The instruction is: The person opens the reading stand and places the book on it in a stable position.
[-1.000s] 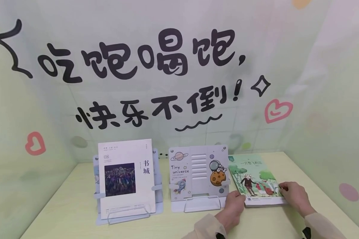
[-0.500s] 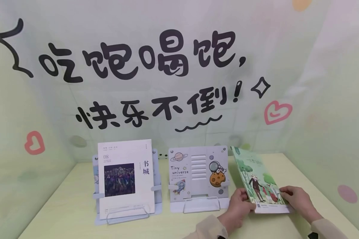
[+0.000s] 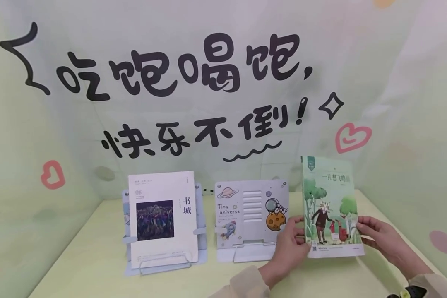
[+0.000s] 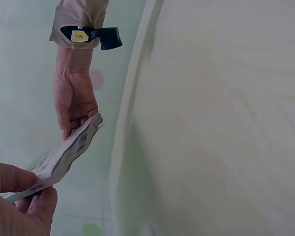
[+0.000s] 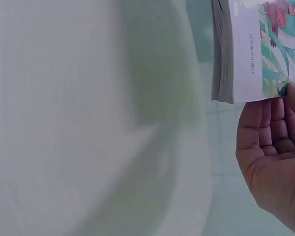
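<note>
A green illustrated paperback book is held nearly upright above the right part of the table, its cover facing me. My left hand grips its left edge near the lower corner; in the left wrist view, thumb and fingers of that left hand pinch the spine side. On the opposite edge, my right hand pinches the book low down. The right wrist view shows the book's bottom edge and pages, with the right hand's fingers behind and the thumb in front.
Left of the book stands a bookstand with a "Tiny universe" print and a clear front holder. Further left, a white magazine rests on another bookstand. A printed curtain closes the back of the table.
The book has been lifted off the table and tilted from lying flat to nearly upright. Both hands rose with it. The head view has shifted slightly.
</note>
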A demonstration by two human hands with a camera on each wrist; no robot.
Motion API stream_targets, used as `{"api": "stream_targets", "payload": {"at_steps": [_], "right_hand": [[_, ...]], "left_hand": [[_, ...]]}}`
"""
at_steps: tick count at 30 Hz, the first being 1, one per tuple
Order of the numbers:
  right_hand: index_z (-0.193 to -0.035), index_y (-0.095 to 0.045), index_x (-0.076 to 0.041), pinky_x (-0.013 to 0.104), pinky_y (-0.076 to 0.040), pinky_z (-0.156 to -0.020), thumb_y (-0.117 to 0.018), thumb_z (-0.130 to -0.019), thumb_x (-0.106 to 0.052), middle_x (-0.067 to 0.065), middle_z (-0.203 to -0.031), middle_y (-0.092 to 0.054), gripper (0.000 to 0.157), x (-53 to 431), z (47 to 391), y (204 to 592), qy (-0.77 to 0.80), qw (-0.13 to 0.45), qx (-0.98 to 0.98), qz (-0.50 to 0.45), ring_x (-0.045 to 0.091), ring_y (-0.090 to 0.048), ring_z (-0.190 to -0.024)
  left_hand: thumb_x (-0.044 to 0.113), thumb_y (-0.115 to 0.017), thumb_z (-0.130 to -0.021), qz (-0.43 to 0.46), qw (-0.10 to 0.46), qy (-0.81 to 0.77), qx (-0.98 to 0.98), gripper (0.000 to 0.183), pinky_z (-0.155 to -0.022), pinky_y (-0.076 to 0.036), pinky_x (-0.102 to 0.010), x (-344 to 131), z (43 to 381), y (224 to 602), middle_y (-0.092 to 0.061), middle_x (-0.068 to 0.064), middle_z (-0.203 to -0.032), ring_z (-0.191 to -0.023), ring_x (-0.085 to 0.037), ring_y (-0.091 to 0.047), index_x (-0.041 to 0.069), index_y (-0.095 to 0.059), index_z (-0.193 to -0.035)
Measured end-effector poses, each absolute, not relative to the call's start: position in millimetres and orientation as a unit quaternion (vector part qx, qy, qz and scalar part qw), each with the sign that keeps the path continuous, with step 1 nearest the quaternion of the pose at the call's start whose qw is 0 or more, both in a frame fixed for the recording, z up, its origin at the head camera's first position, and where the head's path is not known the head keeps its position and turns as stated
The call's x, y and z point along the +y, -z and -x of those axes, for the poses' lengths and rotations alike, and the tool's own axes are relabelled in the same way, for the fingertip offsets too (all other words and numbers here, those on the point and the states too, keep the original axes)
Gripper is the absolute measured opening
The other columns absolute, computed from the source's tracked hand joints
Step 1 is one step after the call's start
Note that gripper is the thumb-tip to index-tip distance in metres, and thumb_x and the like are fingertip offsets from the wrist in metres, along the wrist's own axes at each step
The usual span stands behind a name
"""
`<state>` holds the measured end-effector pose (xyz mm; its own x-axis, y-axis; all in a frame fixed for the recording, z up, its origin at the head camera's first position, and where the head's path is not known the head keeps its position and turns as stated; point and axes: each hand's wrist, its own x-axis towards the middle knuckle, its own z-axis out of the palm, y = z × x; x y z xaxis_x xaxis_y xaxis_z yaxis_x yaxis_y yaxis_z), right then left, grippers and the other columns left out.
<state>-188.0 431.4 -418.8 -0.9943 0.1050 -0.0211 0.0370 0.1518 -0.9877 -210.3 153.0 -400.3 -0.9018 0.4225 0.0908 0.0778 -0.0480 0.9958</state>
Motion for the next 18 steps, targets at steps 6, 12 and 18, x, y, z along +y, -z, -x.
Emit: {"api": "stream_targets", "payload": {"at_steps": [6,12,18], "right_hand": [[-0.096,-0.058,-0.023,0.021,-0.053,-0.067,-0.050,-0.097,-0.010,-0.013,-0.087,-0.060,0.014,397.4,202.6,393.2,-0.649,0.064,-0.758,0.005,0.002,-0.059,-0.079],[-0.108,-0.052,-0.001,0.022,-0.055,-0.072,-0.053,-0.096,-0.017,-0.012,-0.089,-0.058,0.020,347.9,224.9,374.5,-0.601,0.090,-0.794,-0.017,0.002,-0.060,-0.082],[-0.113,-0.046,0.012,0.023,-0.055,-0.072,-0.055,-0.095,-0.015,-0.007,-0.090,-0.058,0.034,303.0,245.0,363.6,-0.591,0.127,-0.795,-0.042,0.002,-0.062,-0.080]], "left_hand": [[-0.004,-0.062,-0.080,-0.216,0.085,-0.675,0.701,0.051,-0.070,-0.051,-0.019,113.2,229.9,377.1,-0.068,-0.002,-0.098,-0.081,-0.008,-0.061,0.020,-0.053,-0.124],[0.002,-0.066,-0.082,-0.232,0.000,-0.646,0.727,0.037,-0.077,-0.051,-0.019,66.6,258.7,365.2,-0.065,-0.005,-0.100,-0.089,-0.012,-0.059,0.008,-0.059,-0.117],[-0.002,-0.068,-0.079,-0.233,-0.085,-0.606,0.756,0.038,-0.074,-0.052,-0.020,25.6,282.7,361.8,-0.066,-0.010,-0.094,-0.084,-0.018,-0.062,0.006,-0.060,-0.115]]}}
